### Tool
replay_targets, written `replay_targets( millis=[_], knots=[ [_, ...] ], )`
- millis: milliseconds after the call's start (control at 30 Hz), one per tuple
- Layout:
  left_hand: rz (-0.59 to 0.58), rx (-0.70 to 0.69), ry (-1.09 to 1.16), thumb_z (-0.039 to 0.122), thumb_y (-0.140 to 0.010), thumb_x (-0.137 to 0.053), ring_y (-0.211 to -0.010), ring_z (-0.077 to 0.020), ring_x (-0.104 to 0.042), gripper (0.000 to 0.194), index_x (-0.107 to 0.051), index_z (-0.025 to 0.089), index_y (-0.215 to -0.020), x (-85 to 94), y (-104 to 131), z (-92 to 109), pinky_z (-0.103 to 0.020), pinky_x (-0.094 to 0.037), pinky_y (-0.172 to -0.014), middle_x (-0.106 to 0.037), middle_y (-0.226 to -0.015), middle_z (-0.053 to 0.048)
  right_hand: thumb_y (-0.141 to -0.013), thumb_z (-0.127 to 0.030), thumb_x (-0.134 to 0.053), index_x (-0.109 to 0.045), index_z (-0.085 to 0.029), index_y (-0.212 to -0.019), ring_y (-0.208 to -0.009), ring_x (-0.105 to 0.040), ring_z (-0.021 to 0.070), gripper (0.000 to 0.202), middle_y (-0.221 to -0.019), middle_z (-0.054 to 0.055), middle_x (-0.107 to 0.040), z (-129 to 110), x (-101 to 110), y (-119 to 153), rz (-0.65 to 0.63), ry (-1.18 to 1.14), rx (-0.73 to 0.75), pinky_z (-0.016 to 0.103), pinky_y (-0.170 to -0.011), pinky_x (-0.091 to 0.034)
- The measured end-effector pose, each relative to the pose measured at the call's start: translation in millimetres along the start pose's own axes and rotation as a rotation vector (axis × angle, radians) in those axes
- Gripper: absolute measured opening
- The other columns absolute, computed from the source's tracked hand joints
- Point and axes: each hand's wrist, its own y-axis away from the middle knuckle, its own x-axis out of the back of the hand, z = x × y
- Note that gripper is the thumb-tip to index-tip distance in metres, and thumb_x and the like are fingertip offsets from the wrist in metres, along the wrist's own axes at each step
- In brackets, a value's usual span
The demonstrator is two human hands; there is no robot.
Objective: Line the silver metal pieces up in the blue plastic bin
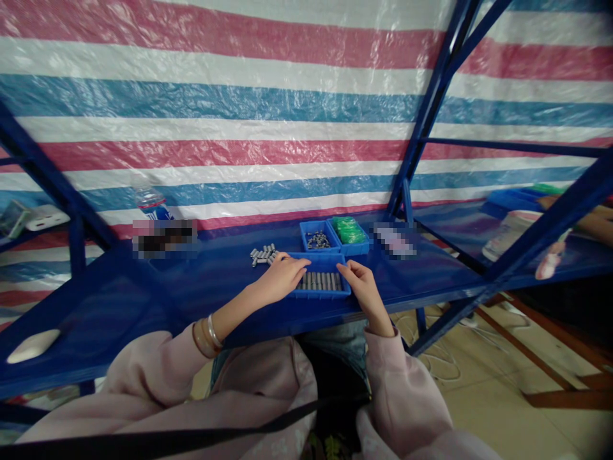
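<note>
A shallow blue plastic tray [320, 295] lies at the table's front edge, with a row of grey metal cylinders [322, 281] standing side by side in it. My left hand [283, 278] reaches over the tray's left end. Its fingers are bent together near the cylinders, and whatever they pinch is too small or hidden to name. At the tray's right end, my right hand [360, 281] has its thumb and fingers closed about the wall near the far corner. Loose metal cylinders [262, 255] form a small pile on the table, just beyond my left hand.
Behind the tray stand a blue bin [306, 227] of small metal parts and another with green plastic packets [348, 230]. A bottle [154, 206] is at the back left, a white mouse-shaped object [33, 346] at front left. Blue frame posts [416, 147] rise behind; another person's arm [594, 220] shows far right.
</note>
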Motion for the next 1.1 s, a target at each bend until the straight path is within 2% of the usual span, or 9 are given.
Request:
replay_targets(
  millis=[233,333,433,533,633,733,833,933,1100],
  knots=[
    [0.000,-0.053,-0.036,0.022,-0.098,-0.036,-0.103,-0.0203,-0.062,0.031,-0.056,0.019,-0.121,4.5,3.7,6.4,-0.037,-0.036,-0.094,-0.068,-0.113,-0.007,-0.079,-0.042,-0.065,-0.032,-0.022,-0.055,-0.051,-0.021,0.0092,0.046,-0.054,-0.008,-0.024,-0.7,-0.9,0.5,-0.008,-0.008,0.002,0.026,-0.050,-0.018],
    [-0.010,-0.091,-0.015,0.022,-0.097,-0.039,-0.109,-0.0200,-0.059,0.030,-0.054,0.020,-0.123,11.7,6.5,10.9,-0.036,-0.037,-0.095,-0.065,-0.116,-0.007,-0.079,-0.042,-0.065,-0.031,-0.022,-0.056,-0.051,-0.021,0.0092,0.046,-0.054,-0.008,-0.024,-0.7,-0.9,0.6,-0.015,-0.007,-0.001,0.026,-0.051,-0.017],
    [0.038,-0.103,0.006,0.023,-0.096,-0.040,-0.116,-0.0191,-0.054,0.030,-0.053,0.022,-0.124,23.5,11.4,11.9,-0.035,-0.036,-0.097,-0.061,-0.124,-0.006,-0.079,-0.044,-0.065,-0.030,-0.022,-0.056,-0.051,-0.021,0.0093,0.047,-0.054,-0.007,-0.024,-1.3,-0.8,0.8,-0.011,-0.001,-0.005,0.026,-0.051,-0.018],
    [0.128,-0.015,-0.031,0.025,-0.096,-0.038,-0.118,-0.0196,-0.053,0.030,-0.055,0.023,-0.122,37.8,18.1,1.9,-0.035,-0.037,-0.097,-0.058,-0.128,-0.006,-0.077,-0.047,-0.066,-0.030,-0.022,-0.056,-0.051,-0.022,0.0094,0.048,-0.054,-0.007,-0.024,-2.0,-0.6,1.0,-0.005,0.010,-0.004,0.026,-0.051,-0.019],
    [0.173,0.185,-0.111,0.025,-0.095,-0.039,-0.115,-0.0217,-0.054,0.029,-0.056,0.022,-0.119,47.9,26.2,-23.1,-0.036,-0.040,-0.094,-0.060,-0.123,-0.007,-0.076,-0.050,-0.066,-0.030,-0.022,-0.055,-0.050,-0.021,0.0096,0.050,-0.053,-0.007,-0.023,-2.0,-0.7,0.6,0.004,0.022,0.000,0.027,-0.050,-0.019],
    [0.052,0.459,-0.239,0.031,-0.091,-0.045,-0.110,-0.0260,-0.057,0.028,-0.057,0.020,-0.114,47.2,34.8,-55.2,-0.037,-0.042,-0.092,-0.060,-0.118,-0.010,-0.076,-0.051,-0.066,-0.029,-0.022,-0.054,-0.050,-0.020,0.0095,0.051,-0.052,-0.007,-0.022,-1.9,-1.2,0.2,0.008,0.023,-0.001,0.027,-0.049,-0.019],
    [-0.150,0.602,-0.287,0.042,-0.089,-0.048,-0.106,-0.0283,-0.059,0.034,-0.057,0.017,-0.109,38.0,41.3,-77.9,-0.037,-0.044,-0.087,-0.061,-0.111,-0.013,-0.076,-0.049,-0.066,-0.029,-0.022,-0.055,-0.051,-0.020,0.0094,0.050,-0.053,-0.007,-0.022,-2.2,-2.1,0.3,0.005,0.014,-0.005,0.027,-0.050,-0.018],
    [-0.246,0.587,-0.275,0.044,-0.089,-0.048,-0.102,-0.0272,-0.061,0.032,-0.057,0.018,-0.104,29.8,43.1,-83.3,-0.035,-0.045,-0.084,-0.063,-0.109,-0.012,-0.077,-0.048,-0.066,-0.029,-0.022,-0.055,-0.051,-0.020,0.0094,0.050,-0.054,-0.007,-0.021,-3.0,-3.1,1.0,0.005,0.011,-0.006,0.027,-0.050,-0.017],
    [-0.223,0.559,-0.265,0.032,-0.090,-0.047,-0.097,-0.0256,-0.063,0.020,-0.057,0.018,-0.099,26.8,39.8,-79.5,-0.034,-0.045,-0.080,-0.067,-0.102,-0.010,-0.076,-0.049,-0.066,-0.028,-0.022,-0.055,-0.051,-0.019,0.0094,0.051,-0.054,-0.008,-0.020,-4.2,-4.2,2.2,0.004,0.014,-0.007,0.027,-0.050,-0.017]
  ],
)
